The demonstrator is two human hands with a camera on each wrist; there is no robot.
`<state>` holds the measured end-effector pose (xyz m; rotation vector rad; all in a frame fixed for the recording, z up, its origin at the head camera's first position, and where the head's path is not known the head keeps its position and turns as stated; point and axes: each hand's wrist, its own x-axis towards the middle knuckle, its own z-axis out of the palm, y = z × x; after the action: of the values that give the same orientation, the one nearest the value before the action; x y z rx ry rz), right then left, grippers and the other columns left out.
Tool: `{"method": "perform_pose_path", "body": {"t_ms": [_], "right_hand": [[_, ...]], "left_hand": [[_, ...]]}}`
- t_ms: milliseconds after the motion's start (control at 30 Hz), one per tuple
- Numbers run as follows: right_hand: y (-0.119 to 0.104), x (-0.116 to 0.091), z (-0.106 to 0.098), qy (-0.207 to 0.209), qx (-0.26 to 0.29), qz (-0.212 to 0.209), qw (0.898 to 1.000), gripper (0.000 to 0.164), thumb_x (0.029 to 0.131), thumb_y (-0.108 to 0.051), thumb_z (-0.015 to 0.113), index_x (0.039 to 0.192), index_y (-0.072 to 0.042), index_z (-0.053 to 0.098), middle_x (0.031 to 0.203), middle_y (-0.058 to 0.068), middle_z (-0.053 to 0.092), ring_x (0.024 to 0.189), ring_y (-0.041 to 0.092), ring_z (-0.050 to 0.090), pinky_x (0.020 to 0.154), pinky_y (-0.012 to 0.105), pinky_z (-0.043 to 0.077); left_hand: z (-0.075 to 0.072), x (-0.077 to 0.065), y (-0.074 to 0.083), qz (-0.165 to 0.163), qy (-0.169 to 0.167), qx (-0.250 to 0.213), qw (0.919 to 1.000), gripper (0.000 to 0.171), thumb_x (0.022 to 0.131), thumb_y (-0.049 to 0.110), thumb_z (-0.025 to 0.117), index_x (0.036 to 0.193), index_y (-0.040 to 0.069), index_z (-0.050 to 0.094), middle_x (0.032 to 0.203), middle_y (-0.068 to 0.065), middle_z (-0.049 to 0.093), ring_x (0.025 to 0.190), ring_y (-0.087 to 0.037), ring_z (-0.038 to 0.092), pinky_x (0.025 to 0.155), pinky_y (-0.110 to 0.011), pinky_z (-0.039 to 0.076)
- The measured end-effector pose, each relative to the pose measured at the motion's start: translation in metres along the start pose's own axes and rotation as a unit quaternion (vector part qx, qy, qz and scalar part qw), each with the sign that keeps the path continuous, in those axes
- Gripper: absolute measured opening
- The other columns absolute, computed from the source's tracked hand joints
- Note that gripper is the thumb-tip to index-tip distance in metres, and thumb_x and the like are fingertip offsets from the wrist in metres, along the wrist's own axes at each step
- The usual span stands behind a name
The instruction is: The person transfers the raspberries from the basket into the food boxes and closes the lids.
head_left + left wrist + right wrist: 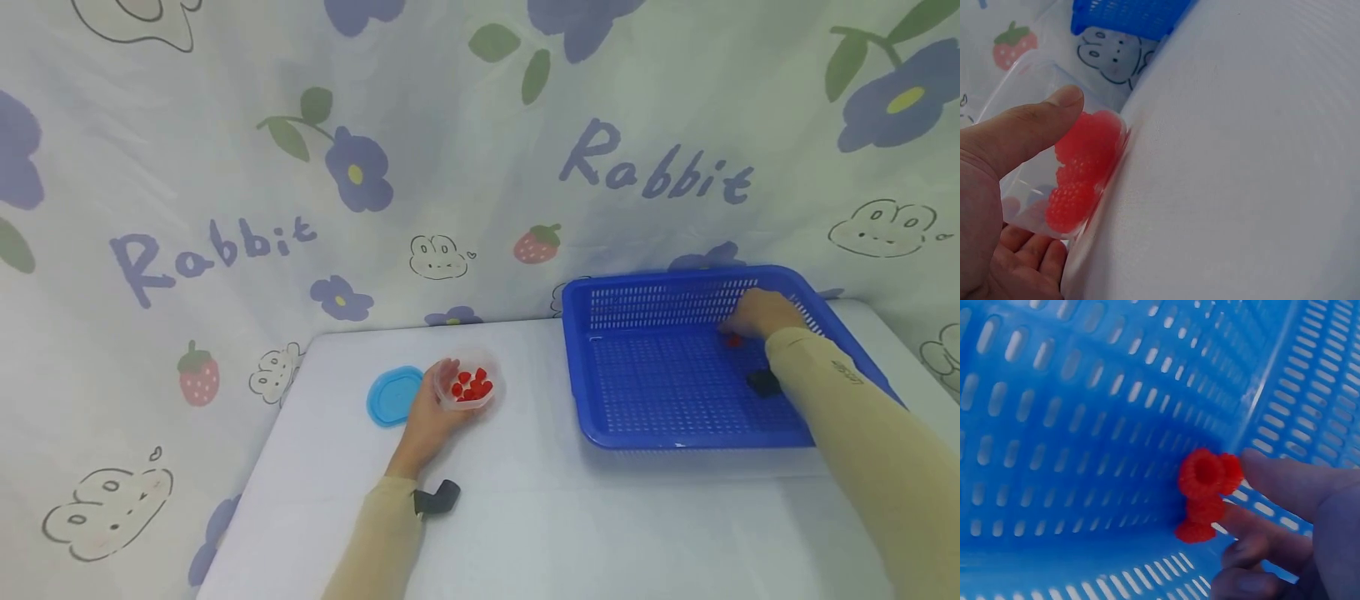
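Note:
My left hand (433, 417) grips a clear plastic tub (491, 367) with its thumb along one side and its fingers round the other. Several red raspberries (1079, 169) lie in the bottom of the tub, which tilts in the left wrist view. Inside the blue basket (588, 392), near its far right corner, my right hand (767, 315) bends down to a small cluster of raspberries. In the right wrist view, the thumb and a bent finger close in on a raspberry (1231, 474); beside it, another raspberry (1200, 474) turns its hollow end to the camera.
A light-blue lid (393, 397) lies on the white table (517, 533), just left of the tub. The basket's slotted walls rise around my right hand. Behind the table hangs a printed curtain (465, 150).

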<state>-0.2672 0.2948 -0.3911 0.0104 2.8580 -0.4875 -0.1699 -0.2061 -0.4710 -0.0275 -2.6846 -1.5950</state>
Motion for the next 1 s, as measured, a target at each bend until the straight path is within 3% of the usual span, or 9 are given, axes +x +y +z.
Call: {"method": "perform_pose_path", "body": {"t_ms": [400,733,867,1000], "right_hand": [[-0.003,0.007,0.011,0.016,-0.025,-0.002,1.000,0.051,0.077,-0.031,0.070,0.094,0.016,0.057,0.079,0.028,0.062,0.072,0.042,0.060,0.066,0.061,0.048],[-0.003,0.006,0.008,0.003,-0.014,-0.001,1.000,0.055,0.076,-0.034,0.069,0.096,0.016,0.057,0.083,0.029,0.061,0.078,0.046,0.059,0.070,0.062,0.047],[-0.005,0.005,0.003,-0.002,-0.011,-0.013,1.000,0.052,0.077,-0.034,0.067,0.093,0.014,0.059,0.077,0.022,0.063,0.075,0.042,0.059,0.072,0.061,0.046],[-0.014,0.003,-0.003,0.003,-0.008,-0.037,0.999,0.049,0.078,-0.034,0.067,0.091,0.014,0.060,0.079,0.023,0.063,0.076,0.042,0.060,0.073,0.061,0.046]], "left_hand": [[-0.001,-0.002,0.001,-0.010,-0.003,0.001,1.0000,0.091,0.064,0.047,0.081,0.139,0.034,0.030,0.137,0.017,0.042,0.130,-0.010,0.034,0.098,-0.045,0.041],[0.000,-0.001,-0.001,-0.009,0.002,0.003,1.0000,0.092,0.063,0.047,0.082,0.138,0.037,0.030,0.136,0.018,0.042,0.128,-0.011,0.035,0.096,-0.045,0.043],[0.000,-0.001,-0.001,-0.011,0.003,0.000,0.9999,0.091,0.062,0.047,0.082,0.137,0.037,0.031,0.136,0.018,0.043,0.128,-0.010,0.035,0.097,-0.046,0.042],[0.000,0.000,-0.002,-0.012,0.004,0.007,0.9999,0.092,0.062,0.051,0.080,0.138,0.038,0.029,0.135,0.020,0.042,0.128,-0.009,0.035,0.097,-0.045,0.042]]}}
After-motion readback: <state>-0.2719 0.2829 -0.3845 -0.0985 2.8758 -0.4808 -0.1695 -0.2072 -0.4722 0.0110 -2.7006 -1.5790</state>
